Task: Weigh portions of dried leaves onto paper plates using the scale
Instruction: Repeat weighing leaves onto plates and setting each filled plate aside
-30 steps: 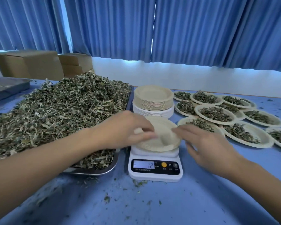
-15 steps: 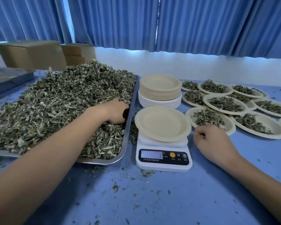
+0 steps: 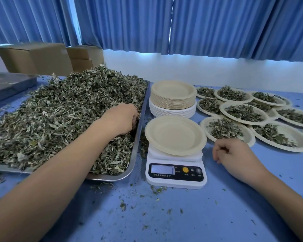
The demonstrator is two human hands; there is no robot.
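Observation:
A white digital scale (image 3: pixel 175 173) stands on the blue table with an empty beige paper plate (image 3: pixel 175 135) on its platform. To its left a metal tray (image 3: pixel 137 137) holds a big heap of dried leaves (image 3: pixel 59 116). My left hand (image 3: pixel 123 119) is dug into the heap near the tray's right rim, fingers curled round leaves. My right hand (image 3: pixel 234 155) rests on the table right of the scale, fingers loosely curled, holding nothing. Several filled plates (image 3: pixel 243 112) lie at the right.
A stack of unused paper plates (image 3: pixel 173 98) stands behind the scale. Cardboard boxes (image 3: pixel 37 58) sit at the back left by the blue curtains. A dark flat tray (image 3: pixel 7 84) lies at the far left. Leaf crumbs litter the table's front.
Both hands left the plate on the scale. My left hand went into the leaf heap and has closed on leaves. My right hand pulled back to the table beside the scale.

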